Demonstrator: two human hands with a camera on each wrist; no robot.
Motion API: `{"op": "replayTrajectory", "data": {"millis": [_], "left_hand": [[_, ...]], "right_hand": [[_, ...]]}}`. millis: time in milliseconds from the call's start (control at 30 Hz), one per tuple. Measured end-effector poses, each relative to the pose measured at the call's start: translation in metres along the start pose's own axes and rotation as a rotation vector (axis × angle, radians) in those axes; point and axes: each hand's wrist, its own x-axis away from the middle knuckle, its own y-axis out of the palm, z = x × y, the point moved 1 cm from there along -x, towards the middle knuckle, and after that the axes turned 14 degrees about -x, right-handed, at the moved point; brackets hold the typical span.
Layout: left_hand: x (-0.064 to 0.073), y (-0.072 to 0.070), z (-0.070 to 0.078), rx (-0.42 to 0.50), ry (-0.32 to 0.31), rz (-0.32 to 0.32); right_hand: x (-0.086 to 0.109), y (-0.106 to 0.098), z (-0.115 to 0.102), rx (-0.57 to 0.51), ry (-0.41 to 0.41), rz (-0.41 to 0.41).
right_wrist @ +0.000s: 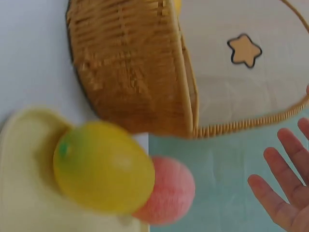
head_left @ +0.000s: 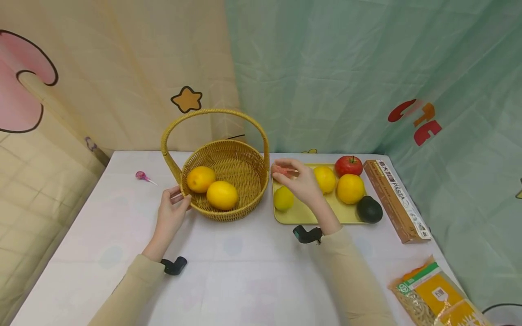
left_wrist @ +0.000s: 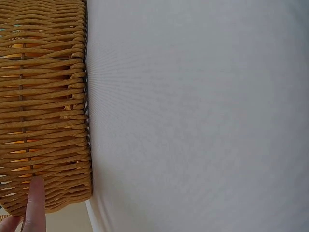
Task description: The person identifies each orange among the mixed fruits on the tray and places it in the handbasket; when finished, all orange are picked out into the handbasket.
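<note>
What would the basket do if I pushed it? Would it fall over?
The basket would probably slide rather than tip, because it sits flat and its bowl is wide. It looks woven, so it may be fairly light for its size. The lemons inside might roll, since they're rounded and have bare space beside them.

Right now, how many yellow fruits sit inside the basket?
2. In the head view, one yellow fruit is at the left side of the basket; another yellow fruit lies right of it, nearer the camera. The near inner wall is hidden.
</note>
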Motion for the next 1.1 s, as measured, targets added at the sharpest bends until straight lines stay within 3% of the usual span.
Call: {"op": "replayTrajectory", "data": {"millis": [133,400,600,867,1100], "left_hand": [[0.0,0.0,0.0,-0.003,-0.001,0.0],[-0.001,0.0,0.0,-0.014,0.002,0.002],[-0.001,0.0,0.0,-0.007,0.001,0.0],[-0.001,0.0,-0.001,0.011,-0.009,-0.004],[-0.001,-0.001,-0.001,-0.007,-0.006,-0.008]], "right_hand": [[0.004,-0.024,0.008,0.029,0.054,0.057],[0.009,-0.065,0.024,0.089,0.087,0.181],[0.011,-0.086,0.033,0.175,0.13,0.217],[0.003,-0.092,0.048,0.333,0.3,0.109],[-0.002,-0.084,0.061,0.333,0.371,0.148]]}}
